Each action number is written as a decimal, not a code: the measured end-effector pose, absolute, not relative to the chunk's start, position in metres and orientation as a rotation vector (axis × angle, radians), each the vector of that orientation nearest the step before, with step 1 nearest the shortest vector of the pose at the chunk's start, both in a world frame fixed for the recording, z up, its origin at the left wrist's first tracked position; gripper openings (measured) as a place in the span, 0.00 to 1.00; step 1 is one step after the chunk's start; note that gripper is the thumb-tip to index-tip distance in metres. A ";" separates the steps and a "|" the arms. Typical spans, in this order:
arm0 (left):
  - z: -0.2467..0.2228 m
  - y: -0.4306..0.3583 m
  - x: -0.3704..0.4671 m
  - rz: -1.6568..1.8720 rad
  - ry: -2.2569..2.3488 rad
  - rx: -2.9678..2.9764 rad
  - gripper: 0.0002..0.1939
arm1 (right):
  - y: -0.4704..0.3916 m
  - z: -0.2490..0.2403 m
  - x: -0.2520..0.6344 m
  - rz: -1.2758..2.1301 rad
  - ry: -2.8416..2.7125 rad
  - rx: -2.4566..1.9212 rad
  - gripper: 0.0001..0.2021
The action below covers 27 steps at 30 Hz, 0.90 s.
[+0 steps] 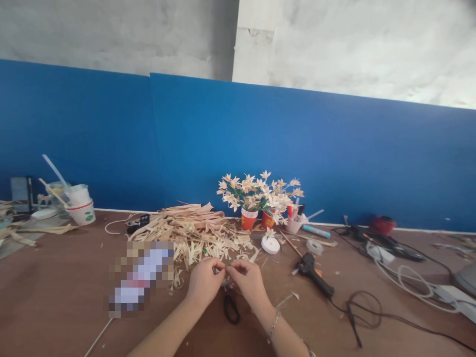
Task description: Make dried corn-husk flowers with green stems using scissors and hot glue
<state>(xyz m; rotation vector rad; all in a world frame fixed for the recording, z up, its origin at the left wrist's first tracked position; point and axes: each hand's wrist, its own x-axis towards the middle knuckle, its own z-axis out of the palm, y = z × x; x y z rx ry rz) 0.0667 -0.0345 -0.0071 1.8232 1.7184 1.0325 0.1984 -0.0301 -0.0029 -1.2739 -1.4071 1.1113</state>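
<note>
My left hand (pixel 207 280) and my right hand (pixel 246 280) meet fingertip to fingertip over the middle of the brown table (pixel 67 302). Each hand is pinched closed. Something tiny and greenish shows between the fingertips, too small to make out. Just below the hands lie scissors with a black handle (pixel 231 309), their blades partly hidden. Beyond the fingers spreads a pile of pale dried husk strips (pixel 197 228). Red paper cups (pixel 248 219) behind it hold cream-coloured star-shaped flowers (pixel 249 184). A single flower rests on a round white lid or spool (pixel 270 245).
At the right lie a black glue gun (pixel 316 277), a tape roll (pixel 314 246), a blue tube (pixel 316 231) and tangled cables (pixel 405 282). Left are a blurred-out object (pixel 143 277) and a white cup (pixel 82 212). A blue partition (pixel 230 134) stands behind.
</note>
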 end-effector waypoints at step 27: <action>-0.013 -0.033 0.068 1.092 1.468 1.821 0.15 | -0.021 -0.009 0.208 1.205 -1.550 -1.173 0.09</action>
